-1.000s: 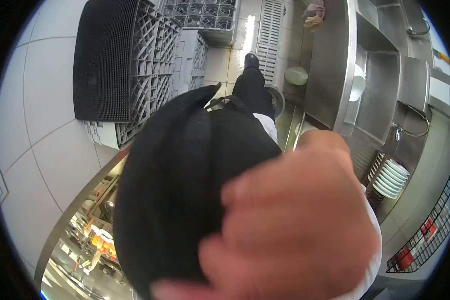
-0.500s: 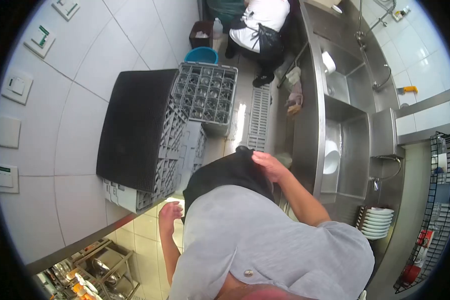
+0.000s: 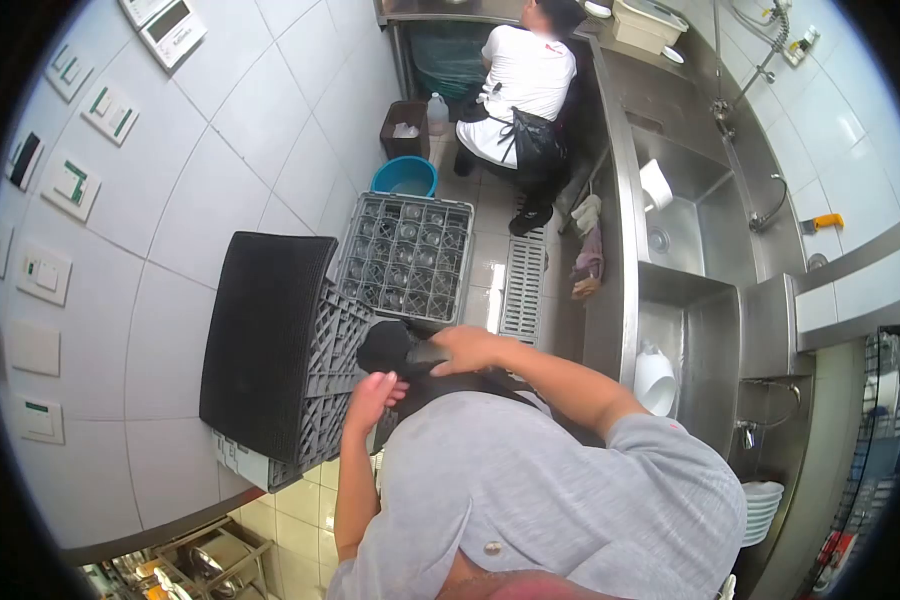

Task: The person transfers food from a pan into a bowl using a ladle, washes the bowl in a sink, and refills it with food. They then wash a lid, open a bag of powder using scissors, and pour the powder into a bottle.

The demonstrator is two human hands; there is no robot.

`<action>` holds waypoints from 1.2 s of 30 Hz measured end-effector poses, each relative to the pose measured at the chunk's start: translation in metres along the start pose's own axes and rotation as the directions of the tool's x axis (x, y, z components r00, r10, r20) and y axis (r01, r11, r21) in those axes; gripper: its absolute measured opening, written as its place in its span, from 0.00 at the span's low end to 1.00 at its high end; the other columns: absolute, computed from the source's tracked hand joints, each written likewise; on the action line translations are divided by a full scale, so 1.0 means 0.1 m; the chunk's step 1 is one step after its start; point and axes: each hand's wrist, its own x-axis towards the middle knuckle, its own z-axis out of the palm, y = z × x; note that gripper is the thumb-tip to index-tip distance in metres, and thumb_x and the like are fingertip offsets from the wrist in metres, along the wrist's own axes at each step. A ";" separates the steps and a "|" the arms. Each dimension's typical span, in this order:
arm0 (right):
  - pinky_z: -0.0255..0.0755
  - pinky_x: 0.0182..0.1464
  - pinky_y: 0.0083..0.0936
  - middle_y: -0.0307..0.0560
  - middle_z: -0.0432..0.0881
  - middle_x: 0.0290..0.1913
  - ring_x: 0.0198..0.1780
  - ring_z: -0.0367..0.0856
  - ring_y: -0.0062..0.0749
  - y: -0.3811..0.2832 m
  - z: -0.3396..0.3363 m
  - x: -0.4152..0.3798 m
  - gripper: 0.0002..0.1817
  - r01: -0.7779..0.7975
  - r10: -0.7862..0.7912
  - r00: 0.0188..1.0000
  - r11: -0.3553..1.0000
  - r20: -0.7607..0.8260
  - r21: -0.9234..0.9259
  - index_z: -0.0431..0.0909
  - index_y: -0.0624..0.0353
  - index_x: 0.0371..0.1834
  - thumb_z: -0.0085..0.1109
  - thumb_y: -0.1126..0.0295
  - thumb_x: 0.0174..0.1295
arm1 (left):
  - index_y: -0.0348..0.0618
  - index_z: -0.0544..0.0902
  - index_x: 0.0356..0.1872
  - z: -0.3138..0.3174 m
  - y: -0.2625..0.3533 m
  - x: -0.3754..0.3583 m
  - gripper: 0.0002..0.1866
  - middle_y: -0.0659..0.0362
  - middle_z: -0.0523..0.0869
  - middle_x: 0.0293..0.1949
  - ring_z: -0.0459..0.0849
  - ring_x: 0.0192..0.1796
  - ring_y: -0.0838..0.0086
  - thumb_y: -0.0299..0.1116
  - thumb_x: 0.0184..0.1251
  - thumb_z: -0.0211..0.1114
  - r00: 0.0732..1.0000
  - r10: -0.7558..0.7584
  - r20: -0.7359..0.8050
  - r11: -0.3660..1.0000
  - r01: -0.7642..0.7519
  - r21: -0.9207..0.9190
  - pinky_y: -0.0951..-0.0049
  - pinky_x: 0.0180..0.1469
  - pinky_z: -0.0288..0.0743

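A bunch of black cloth [image 3: 383, 345], part of the dark garment at my waist, is lifted in front of me. My right hand [image 3: 467, 350] is closed around its right side, where the fabric looks shiny and a little blurred. From below, my left hand [image 3: 373, 397] pinches the lower edge, its fingertips meeting the cloth. Just beyond the cloth sits a grey glass rack [image 3: 410, 318] with upside-down glasses in its compartments. To the left stand stacked grey racks [image 3: 335, 365] under a black ribbed mat [image 3: 265, 340].
A co-worker [image 3: 530, 90] bends at the far end of the aisle, beside a blue basin [image 3: 405, 177]. Along the right runs a steel sink counter [image 3: 625, 230] holding white dishes [image 3: 655, 383] and stacked plates [image 3: 760, 515]. A floor drain grate [image 3: 522, 290] lies between.
My left hand has risen from my side to the black cloth. My right hand has moved left and up with the fabric. The camera view has tilted upward, showing more of the co-worker.
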 end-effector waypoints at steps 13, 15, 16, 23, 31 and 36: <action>0.79 0.53 0.43 0.65 0.86 0.45 0.49 0.85 0.55 2.41 0.19 -0.38 0.30 -0.493 0.502 0.860 0.864 0.089 -0.105 0.86 0.67 0.40 0.76 0.49 0.45 | 0.34 0.77 0.59 0.34 -0.61 -0.33 0.24 0.50 0.87 0.47 0.88 0.42 0.69 0.46 0.76 0.61 0.938 -0.222 -0.265 0.864 0.064 -0.500 0.75 0.40 0.81; 0.79 0.53 0.43 0.65 0.86 0.44 0.49 0.86 0.55 2.42 0.13 -0.27 0.30 -0.484 0.493 0.867 0.869 0.077 -0.104 0.86 0.68 0.39 0.77 0.50 0.43 | 0.34 0.77 0.58 0.40 -0.58 -0.31 0.24 0.49 0.87 0.47 0.89 0.42 0.69 0.46 0.76 0.61 0.932 -0.228 -0.281 0.861 0.059 -0.505 0.74 0.40 0.81; 0.80 0.53 0.43 0.65 0.86 0.44 0.50 0.85 0.55 2.37 0.05 -0.21 0.28 -0.483 0.495 0.863 0.867 0.105 -0.122 0.86 0.68 0.39 0.77 0.53 0.42 | 0.34 0.77 0.58 0.43 -0.55 -0.30 0.24 0.49 0.87 0.47 0.89 0.42 0.68 0.46 0.76 0.61 0.930 -0.229 -0.288 0.860 0.054 -0.508 0.74 0.40 0.81; 0.80 0.54 0.43 0.65 0.85 0.45 0.50 0.85 0.57 2.36 -0.03 0.05 0.28 -0.445 0.443 0.896 0.889 -0.039 -0.105 0.85 0.66 0.41 0.75 0.56 0.41 | 0.34 0.77 0.59 0.56 -0.50 -0.33 0.23 0.49 0.87 0.47 0.88 0.43 0.69 0.45 0.77 0.60 0.927 -0.226 -0.299 0.853 0.040 -0.520 0.74 0.42 0.80; 0.82 0.49 0.42 0.60 0.86 0.47 0.52 0.85 0.48 2.91 -0.22 0.16 0.30 -0.515 0.608 0.637 0.793 -0.474 0.325 0.83 0.66 0.47 0.75 0.52 0.50 | 0.35 0.77 0.60 0.59 -0.71 -0.58 0.21 0.51 0.87 0.48 0.85 0.42 0.73 0.43 0.79 0.56 0.917 -0.233 -0.323 0.851 0.032 -0.525 0.76 0.43 0.79; 0.84 0.38 0.38 0.50 0.81 0.45 0.46 0.81 0.39 3.16 -0.94 0.04 0.30 -0.217 0.842 0.478 0.388 -0.249 0.896 0.80 0.65 0.52 0.70 0.48 0.60 | 0.34 0.76 0.59 0.62 -0.72 -0.69 0.21 0.51 0.87 0.47 0.86 0.43 0.73 0.42 0.79 0.55 0.906 -0.253 -0.338 0.824 0.019 -0.566 0.76 0.42 0.79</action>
